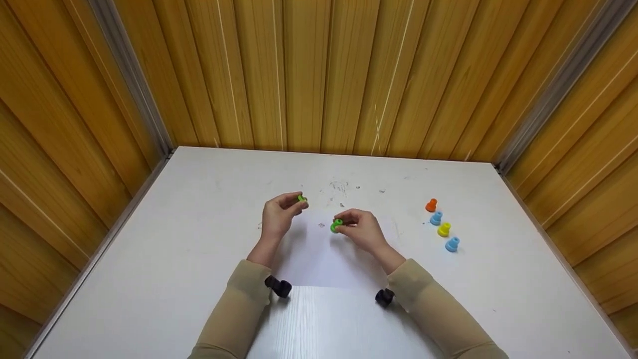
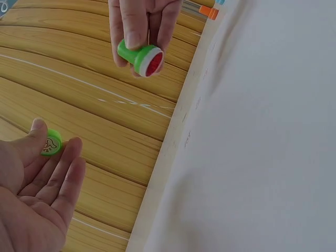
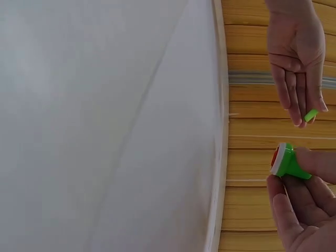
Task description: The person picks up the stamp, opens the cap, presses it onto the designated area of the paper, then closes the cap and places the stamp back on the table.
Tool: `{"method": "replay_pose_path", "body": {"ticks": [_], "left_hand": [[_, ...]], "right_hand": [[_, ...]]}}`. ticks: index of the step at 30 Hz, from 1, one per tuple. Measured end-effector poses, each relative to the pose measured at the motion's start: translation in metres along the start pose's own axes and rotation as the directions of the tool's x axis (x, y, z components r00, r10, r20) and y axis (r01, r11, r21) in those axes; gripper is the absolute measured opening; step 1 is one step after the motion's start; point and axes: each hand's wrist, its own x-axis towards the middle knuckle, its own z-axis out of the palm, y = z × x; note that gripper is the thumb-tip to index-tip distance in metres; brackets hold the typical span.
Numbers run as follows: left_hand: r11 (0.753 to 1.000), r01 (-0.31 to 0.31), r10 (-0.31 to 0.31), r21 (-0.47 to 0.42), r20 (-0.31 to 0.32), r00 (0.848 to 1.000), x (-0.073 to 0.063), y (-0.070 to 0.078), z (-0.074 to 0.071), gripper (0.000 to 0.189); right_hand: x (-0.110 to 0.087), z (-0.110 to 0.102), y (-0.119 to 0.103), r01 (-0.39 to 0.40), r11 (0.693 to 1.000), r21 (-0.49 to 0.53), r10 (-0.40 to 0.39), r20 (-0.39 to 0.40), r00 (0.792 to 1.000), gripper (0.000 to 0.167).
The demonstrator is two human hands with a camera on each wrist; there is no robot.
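Observation:
My left hand [image 1: 277, 218] pinches a small round green cap [image 2: 52, 143] between thumb and fingers; in the left wrist view a line drawing shows on its face. A green toy stamp [image 3: 293, 165] is held by my right hand [image 1: 366, 233], thumb on one side and fingers on the other. Its white rim and red stamping face are uncovered, pointing toward the left hand's side. Both hands are raised above a white sheet of paper [image 1: 314, 271], with a gap between cap and stamp.
To the right on the white table [image 1: 164, 239] stand an orange stamp [image 1: 431, 205], a blue stamp [image 1: 436, 218], a yellow stamp [image 1: 444, 229] and another blue stamp [image 1: 452, 244] in a slanted row. Wood-patterned walls [image 1: 329, 75] enclose the back and sides. Dark marks spot the tabletop.

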Motion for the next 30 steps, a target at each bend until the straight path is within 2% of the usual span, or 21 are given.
{"method": "replay_pose_path", "body": {"ticks": [4,9,13,19,30], "left_hand": [[1.000,0.009,-0.009,-0.001,0.010,1.000,0.001,0.000,0.000,0.028],[1.000,0.003,-0.003,0.028,0.013,1.000,0.001,0.000,0.000,0.029],[0.999,0.010,-0.011,0.038,0.015,1.000,0.002,0.000,-0.001,0.029],[0.999,0.020,-0.020,0.044,0.009,1.000,0.001,-0.001,-0.003,0.029],[0.998,0.034,-0.034,0.052,0.011,0.999,0.002,-0.004,-0.002,0.029]], "right_hand": [[0.006,0.005,-0.001,-0.012,0.990,-0.138,0.020,0.054,0.998,0.018],[0.009,0.008,-0.002,-0.039,0.970,-0.239,0.067,0.107,0.992,0.016],[0.009,0.011,-0.001,-0.037,0.962,-0.269,0.081,0.156,0.984,0.016],[0.008,0.012,0.001,0.026,0.954,-0.300,0.038,0.204,0.978,0.015],[0.011,0.009,0.007,0.018,0.967,-0.255,0.039,0.214,0.976,0.015]]}}
